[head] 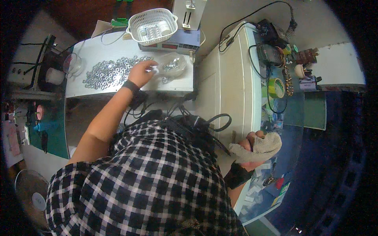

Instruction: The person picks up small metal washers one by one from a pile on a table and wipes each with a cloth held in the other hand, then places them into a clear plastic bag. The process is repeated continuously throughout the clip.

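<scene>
On the white worktop lies a wide spread of small shiny metal nuts point(113, 72). My left hand point(142, 72), a black band at its wrist, is over the right end of the spread. Its fingertips point at a clear plastic bag point(178, 65) with some small metal pieces inside; whether they pinch anything is unclear. A few loose pieces point(165, 79) lie just below the bag. Off to the right, beside the glass-topped counter, my right hand point(249, 147) has a beige cloth point(267, 146) around its curled fingers, and a black sleeve covers that wrist.
Behind the nuts, a white plastic basket point(134, 34) with small containers sits on a bench instrument point(184, 39). A clear round container point(73, 65) stands at the worktop's left end. Green tape rolls point(276, 88), cables and beads crowd the right counter. A fan point(31, 191) is at lower left.
</scene>
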A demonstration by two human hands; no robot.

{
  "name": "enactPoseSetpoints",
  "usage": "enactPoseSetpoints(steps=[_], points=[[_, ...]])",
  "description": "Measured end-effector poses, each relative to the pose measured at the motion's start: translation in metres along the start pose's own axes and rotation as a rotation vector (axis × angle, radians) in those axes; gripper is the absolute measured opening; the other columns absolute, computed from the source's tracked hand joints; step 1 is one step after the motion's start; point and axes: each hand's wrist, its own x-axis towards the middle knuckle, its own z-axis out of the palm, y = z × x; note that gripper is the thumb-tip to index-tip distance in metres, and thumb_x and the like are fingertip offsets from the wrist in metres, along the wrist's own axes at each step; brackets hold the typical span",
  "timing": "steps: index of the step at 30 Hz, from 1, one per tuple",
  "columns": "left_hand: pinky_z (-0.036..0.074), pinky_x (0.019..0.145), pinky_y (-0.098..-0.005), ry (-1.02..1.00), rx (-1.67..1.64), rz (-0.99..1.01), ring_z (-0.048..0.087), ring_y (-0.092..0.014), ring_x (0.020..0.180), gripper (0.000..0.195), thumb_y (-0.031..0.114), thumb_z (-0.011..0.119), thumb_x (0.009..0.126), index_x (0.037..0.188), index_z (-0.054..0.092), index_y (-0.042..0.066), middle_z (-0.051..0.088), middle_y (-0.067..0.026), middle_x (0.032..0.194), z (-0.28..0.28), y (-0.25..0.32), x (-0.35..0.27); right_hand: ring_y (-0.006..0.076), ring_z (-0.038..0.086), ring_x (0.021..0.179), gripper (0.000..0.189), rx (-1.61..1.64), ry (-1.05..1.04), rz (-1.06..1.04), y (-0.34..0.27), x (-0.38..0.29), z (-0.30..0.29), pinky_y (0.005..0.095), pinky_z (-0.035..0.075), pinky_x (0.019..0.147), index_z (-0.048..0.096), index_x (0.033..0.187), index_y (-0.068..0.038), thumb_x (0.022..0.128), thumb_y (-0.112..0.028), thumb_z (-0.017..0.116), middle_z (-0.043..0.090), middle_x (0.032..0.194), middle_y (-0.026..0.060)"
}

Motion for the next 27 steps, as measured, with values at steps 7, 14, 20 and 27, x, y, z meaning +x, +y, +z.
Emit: enactPoseSetpoints(steps=[7, 14, 20, 27], points=[[0.049, 0.089, -0.0410, 0.086, 0.420, -0.158, 0.061, -0.031, 0.100, 0.036, 0.019, 0.072, 0.075, 0.110, 0.068, 0.016, 0.067, -0.0110, 0.104, -0.046, -0.059, -0.023, 0.0223, 0.044, 0.061, 0.049, 0.130, -0.130, 0.001, 0.022, 0.038, 0.024, 0.0357, 0.038, 0.039, 0.048, 0.104, -0.004, 0.093, -0.051, 0.050, 0.050, 0.092, 0.0127], [0.050, 0.084, -0.0439, 0.089, 0.575, -0.164, 0.061, -0.032, 0.096, 0.028, 0.024, 0.069, 0.079, 0.107, 0.069, 0.021, 0.066, -0.0098, 0.098, -0.040, -0.070, -0.015, 0.0127, 0.037, 0.065, 0.025, 0.060, -0.085, -0.005, 0.036, 0.044, 0.051, 0.0250, 0.030, 0.047, 0.052, 0.082, -0.011, 0.097, -0.031, 0.049, 0.044, 0.075, 0.0012], [0.050, 0.080, -0.0452, 0.045, 0.678, -0.092, 0.061, -0.033, 0.093, 0.017, 0.022, 0.066, 0.082, 0.098, 0.070, 0.018, 0.065, -0.0103, 0.094, -0.037, -0.066, -0.003, 0.0183, 0.037, 0.058, 0.038, 0.162, -0.080, -0.003, 0.037, 0.034, 0.039, 0.0308, 0.033, 0.046, 0.050, 0.089, -0.012, 0.092, -0.050, 0.051, 0.047, 0.080, 0.0056], [0.049, 0.077, -0.0460, 0.052, 0.599, -0.082, 0.061, -0.035, 0.089, 0.011, 0.016, 0.064, 0.079, 0.088, 0.067, 0.010, 0.066, -0.0136, 0.094, -0.036, -0.077, 0.001, 0.0128, 0.034, 0.064, 0.025, 0.142, 0.044, -0.068, 0.040, 0.031, 0.041, 0.0276, 0.034, 0.052, 0.051, 0.087, -0.011, 0.092, -0.035, 0.054, 0.041, 0.077, 0.0008]])
